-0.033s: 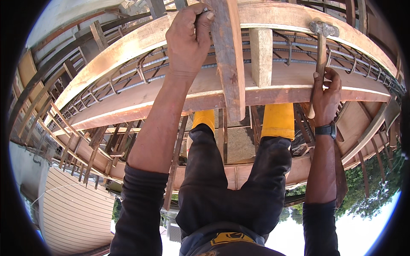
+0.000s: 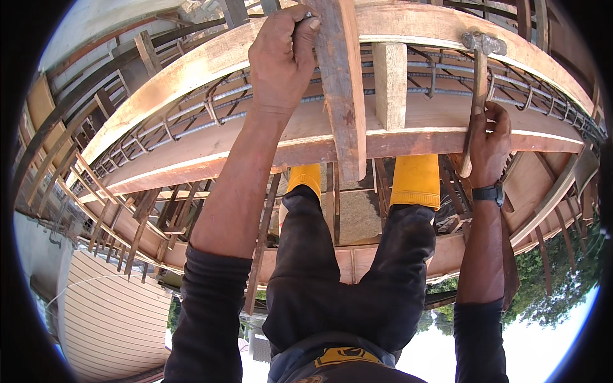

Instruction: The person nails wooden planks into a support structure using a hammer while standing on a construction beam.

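Note:
My left hand (image 2: 281,60) is closed in a pinch at the far end of a weathered wooden plank (image 2: 345,96). Between its thumb and forefinger shows the small round head of a nail (image 2: 309,14), held against the plank's left side. The plank lies across the two long sides of a timber formwork (image 2: 421,143). My right hand (image 2: 490,143) grips the wooden handle of a hammer (image 2: 481,70), its metal head pointing away from me near the far board. A short pale wood block (image 2: 391,86) bridges the formwork just right of the plank.
Inside the formwork runs a cage of steel rebar (image 2: 223,105). My legs in dark trousers and yellow boots (image 2: 416,182) are on the near side. Upright timber props (image 2: 143,204) stand at the left; a ribbed beige roof (image 2: 105,313) and trees (image 2: 549,287) lie beyond.
My right hand has shifted very slightly along the hammer's handle. The left hand, the nail and the plank look the same.

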The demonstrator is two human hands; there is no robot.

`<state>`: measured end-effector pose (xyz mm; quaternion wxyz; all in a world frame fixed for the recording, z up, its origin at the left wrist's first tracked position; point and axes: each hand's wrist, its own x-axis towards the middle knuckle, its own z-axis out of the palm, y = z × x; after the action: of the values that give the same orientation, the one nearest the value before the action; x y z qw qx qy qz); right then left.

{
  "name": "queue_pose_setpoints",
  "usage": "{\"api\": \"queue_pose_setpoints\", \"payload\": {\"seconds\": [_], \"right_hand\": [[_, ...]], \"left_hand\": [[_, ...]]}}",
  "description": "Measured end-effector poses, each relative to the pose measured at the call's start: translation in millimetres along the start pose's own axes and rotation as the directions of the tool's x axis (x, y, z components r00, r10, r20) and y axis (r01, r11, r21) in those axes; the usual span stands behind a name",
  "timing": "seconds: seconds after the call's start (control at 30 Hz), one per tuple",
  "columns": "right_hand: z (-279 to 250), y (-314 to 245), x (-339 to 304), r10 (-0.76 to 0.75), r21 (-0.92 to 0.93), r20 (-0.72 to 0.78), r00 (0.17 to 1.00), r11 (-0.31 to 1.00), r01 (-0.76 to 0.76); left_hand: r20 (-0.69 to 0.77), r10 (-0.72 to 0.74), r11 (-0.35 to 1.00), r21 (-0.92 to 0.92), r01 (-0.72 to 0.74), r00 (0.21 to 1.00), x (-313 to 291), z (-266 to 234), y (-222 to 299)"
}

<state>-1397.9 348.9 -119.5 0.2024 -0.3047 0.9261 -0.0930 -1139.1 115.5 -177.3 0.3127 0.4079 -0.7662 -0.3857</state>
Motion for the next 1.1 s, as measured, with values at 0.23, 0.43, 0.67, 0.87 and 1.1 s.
{"api": "queue_pose_setpoints", "payload": {"seconds": [0.23,0.43,0.67,0.87,1.1], "right_hand": [[1.4,12.4,5.5,-0.004,-0.042,0.061,0.998,0.999,0.007],[-20.5,-31.6,-28.3,0.183,0.545,0.229,0.956,0.79,-0.281],[-19.3,-111.6,-56.8,-0.132,0.652,0.404,0.905,0.735,-0.184],[-14.2,-143.8,-60.5,-0.4,0.688,0.301,0.866,0.719,0.093],[-13.1,-154.0,-51.2,-0.364,0.525,0.418,0.833,0.844,0.106]], "left_hand": [[-0.002,0.004,1.0,0.03,-0.004,1.0,-0.1,-1.3,-8.1],[0.019,0.034,0.999,0.013,-0.035,0.999,-1.3,-3.3,-5.0],[0.007,0.037,0.996,0.085,-0.038,0.999,1.7,-2.2,-1.8],[-0.02,0.088,0.994,0.066,-0.086,0.996,1.0,-0.3,-11.6],[-0.029,0.134,0.989,0.06,-0.132,0.991,0.2,0.7,-13.2]]}}
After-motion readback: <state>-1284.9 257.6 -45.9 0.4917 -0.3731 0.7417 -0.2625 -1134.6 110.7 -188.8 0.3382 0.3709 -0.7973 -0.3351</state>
